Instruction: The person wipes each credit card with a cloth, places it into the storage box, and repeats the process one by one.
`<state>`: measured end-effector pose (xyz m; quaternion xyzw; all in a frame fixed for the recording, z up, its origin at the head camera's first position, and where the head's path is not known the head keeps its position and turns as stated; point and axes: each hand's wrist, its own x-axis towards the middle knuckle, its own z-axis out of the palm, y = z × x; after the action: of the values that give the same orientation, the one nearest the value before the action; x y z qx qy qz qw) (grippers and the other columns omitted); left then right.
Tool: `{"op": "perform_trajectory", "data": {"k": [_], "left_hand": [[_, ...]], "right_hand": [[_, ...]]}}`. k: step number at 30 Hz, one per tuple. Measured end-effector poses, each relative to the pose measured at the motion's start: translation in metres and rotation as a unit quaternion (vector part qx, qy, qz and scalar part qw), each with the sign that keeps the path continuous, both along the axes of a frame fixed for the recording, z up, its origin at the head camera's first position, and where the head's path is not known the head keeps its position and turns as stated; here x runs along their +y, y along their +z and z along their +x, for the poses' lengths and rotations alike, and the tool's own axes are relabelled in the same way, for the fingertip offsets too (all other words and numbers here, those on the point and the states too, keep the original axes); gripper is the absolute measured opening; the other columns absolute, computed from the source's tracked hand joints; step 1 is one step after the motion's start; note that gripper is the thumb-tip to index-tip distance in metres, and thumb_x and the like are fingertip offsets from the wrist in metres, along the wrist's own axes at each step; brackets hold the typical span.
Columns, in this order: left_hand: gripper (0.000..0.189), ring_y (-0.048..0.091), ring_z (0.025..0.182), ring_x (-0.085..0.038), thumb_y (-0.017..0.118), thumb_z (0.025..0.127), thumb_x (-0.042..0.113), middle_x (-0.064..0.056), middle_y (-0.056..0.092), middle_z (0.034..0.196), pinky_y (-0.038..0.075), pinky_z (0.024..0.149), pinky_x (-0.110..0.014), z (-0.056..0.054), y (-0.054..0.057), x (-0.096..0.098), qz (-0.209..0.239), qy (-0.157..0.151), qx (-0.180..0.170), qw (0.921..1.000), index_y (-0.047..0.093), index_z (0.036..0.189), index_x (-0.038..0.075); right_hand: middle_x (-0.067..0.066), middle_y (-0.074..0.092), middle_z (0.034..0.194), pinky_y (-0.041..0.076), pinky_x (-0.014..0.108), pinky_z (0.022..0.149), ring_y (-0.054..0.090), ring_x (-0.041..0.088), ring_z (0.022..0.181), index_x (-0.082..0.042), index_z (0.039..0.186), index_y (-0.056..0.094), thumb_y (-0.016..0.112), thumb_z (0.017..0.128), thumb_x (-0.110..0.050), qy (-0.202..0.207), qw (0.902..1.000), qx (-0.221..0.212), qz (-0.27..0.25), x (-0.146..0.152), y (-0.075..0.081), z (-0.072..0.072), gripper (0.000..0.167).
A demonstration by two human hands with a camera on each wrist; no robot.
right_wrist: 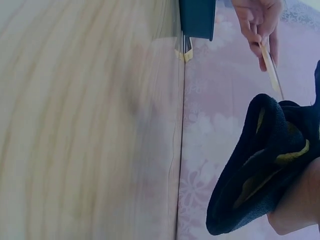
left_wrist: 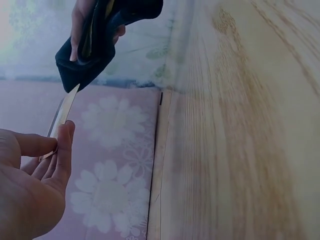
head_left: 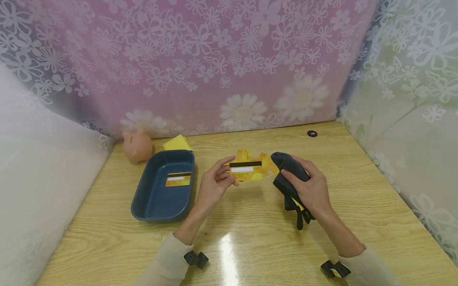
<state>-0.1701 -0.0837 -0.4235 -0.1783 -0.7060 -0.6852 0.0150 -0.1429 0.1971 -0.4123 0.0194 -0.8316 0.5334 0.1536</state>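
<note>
My left hand [head_left: 212, 186] pinches a yellow bank-style card [head_left: 246, 176] with a black stripe and a white strip, between thumb and fingers. More yellow shapes show above the card and to its right; whether they are separate pieces I cannot tell. In my right hand [head_left: 315, 191] I grip a dark, soft cloth pouch [head_left: 285, 185] with yellow inside and dangling cords. Seen from the left wrist, the card [left_wrist: 65, 111] has its far end at the pouch [left_wrist: 70, 75]; contact is unclear. The pouch's folds [right_wrist: 245, 175] gape in the right wrist view.
A dark blue tray [head_left: 152, 202] stands to the left, with a similar yellow card [head_left: 177, 183] inside it. Behind it are a pink piggy bank [head_left: 137, 149] and a folded yellow item [head_left: 178, 143]. One black round chip [head_left: 312, 134] lies at the back right. Patterned curtains surround the table.
</note>
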Motion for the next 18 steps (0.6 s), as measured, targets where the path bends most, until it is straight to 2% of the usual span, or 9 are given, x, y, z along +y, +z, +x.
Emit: {"op": "perform_trajectory", "data": {"k": [2,4,6,9,13,18], "left_hand": [[0.055,0.073,0.087,-0.045,0.067,0.097,-0.006,-0.016,0.072,0.115,0.060,0.093,-0.039,0.000,0.000,0.000,0.000,0.001,0.000,1.0000,0.062,0.145,0.022],[0.055,0.074,0.089,-0.044,0.067,0.097,-0.005,-0.017,0.072,0.115,0.060,0.093,-0.040,0.000,0.000,0.001,0.003,0.002,-0.001,1.0000,0.061,0.145,0.021],[0.056,0.073,0.092,-0.048,0.068,0.097,-0.005,-0.018,0.071,0.114,0.061,0.091,-0.041,0.000,0.000,0.002,0.008,0.000,-0.003,1.0000,0.061,0.146,0.020],[0.057,0.071,0.094,-0.050,0.069,0.096,-0.006,-0.021,0.069,0.113,0.062,0.088,-0.041,0.000,0.000,0.003,0.021,-0.003,-0.005,0.9998,0.060,0.147,0.018],[0.057,0.073,0.094,-0.045,0.070,0.095,-0.006,-0.023,0.070,0.112,0.062,0.088,-0.041,0.000,0.000,0.004,0.025,-0.004,-0.009,0.9996,0.061,0.146,0.017],[0.060,0.074,0.097,-0.035,0.073,0.093,-0.007,-0.020,0.071,0.116,0.061,0.091,-0.044,0.000,0.000,0.005,0.013,-0.007,-0.015,0.9998,0.062,0.146,0.018]], "right_hand": [[0.008,0.062,0.138,0.052,0.009,0.081,0.062,0.021,0.118,-0.019,0.146,0.062,0.078,0.096,-0.029,0.009,0.9999,0.000,-0.010,-0.004,0.001,0.001,0.053],[0.007,0.063,0.137,0.055,0.012,0.081,0.063,0.016,0.115,-0.018,0.145,0.063,0.078,0.097,-0.029,0.018,0.9996,0.000,-0.020,-0.007,0.003,0.002,0.052],[0.006,0.063,0.136,0.057,0.014,0.081,0.064,0.013,0.111,-0.018,0.144,0.064,0.078,0.097,-0.028,0.027,0.9992,0.002,-0.029,-0.011,0.004,0.003,0.051],[0.008,0.063,0.138,0.056,0.014,0.082,0.066,0.021,0.114,-0.015,0.144,0.064,0.078,0.097,-0.026,0.040,0.9986,0.004,-0.033,-0.017,0.006,0.003,0.051],[0.010,0.062,0.139,0.055,0.013,0.083,0.065,0.031,0.119,-0.014,0.144,0.064,0.078,0.096,-0.026,0.050,0.9982,0.005,-0.033,-0.025,0.008,0.005,0.051],[0.010,0.062,0.138,0.058,0.018,0.083,0.065,0.033,0.118,-0.015,0.144,0.064,0.078,0.096,-0.026,0.075,0.9958,-0.009,-0.052,-0.035,0.011,0.008,0.051]]}}
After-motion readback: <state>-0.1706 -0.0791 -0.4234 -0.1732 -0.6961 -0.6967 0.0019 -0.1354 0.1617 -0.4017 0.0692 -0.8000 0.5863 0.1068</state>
